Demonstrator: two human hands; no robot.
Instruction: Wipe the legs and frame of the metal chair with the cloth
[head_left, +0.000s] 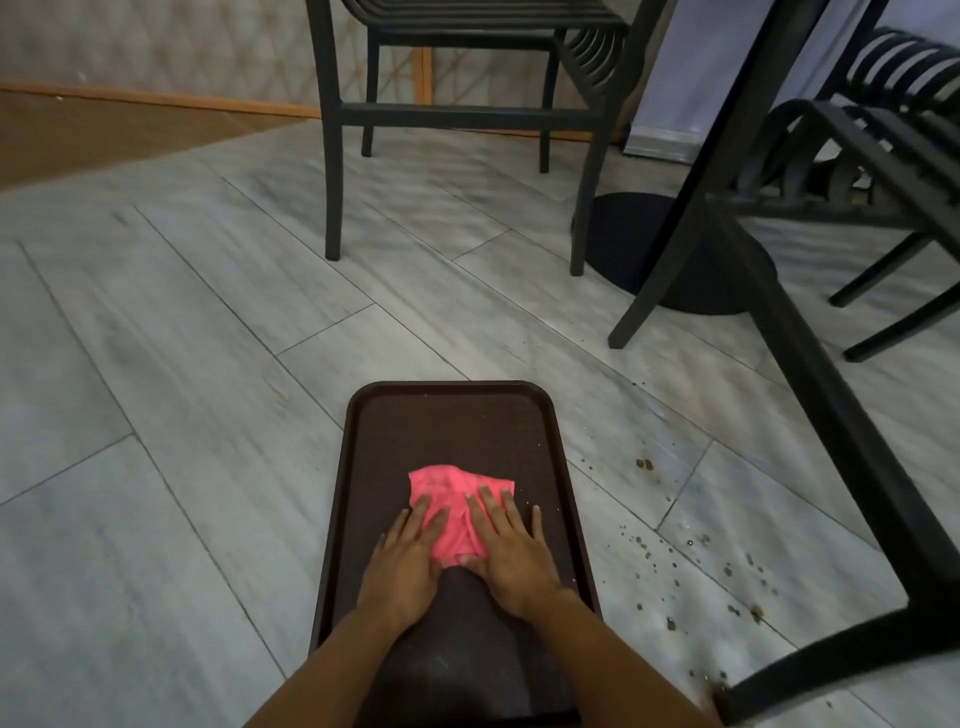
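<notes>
Cloth: pink, crumpled, lay on dark brown tray set on grey tiled floor. Pinned flat under both palms; left hand on near-left part, right hand on right part, fingers straight, spread, pressing, gripping nothing. Judged light, soft, limp; likely to bunch and drape, no risk of breakage. Best gathered into a wad in one hand, pinched at the folded near edge between the two hands. Could slide on smooth tray while being gathered. Metal chair frame: dark, tilted, just right of tray, one leg end close by right forearm. Judged stiff and heavy, bars narrow enough to wrap cloth round. Dark spatter on tiles between tray and frame. Wiping not yet begun.
</notes>
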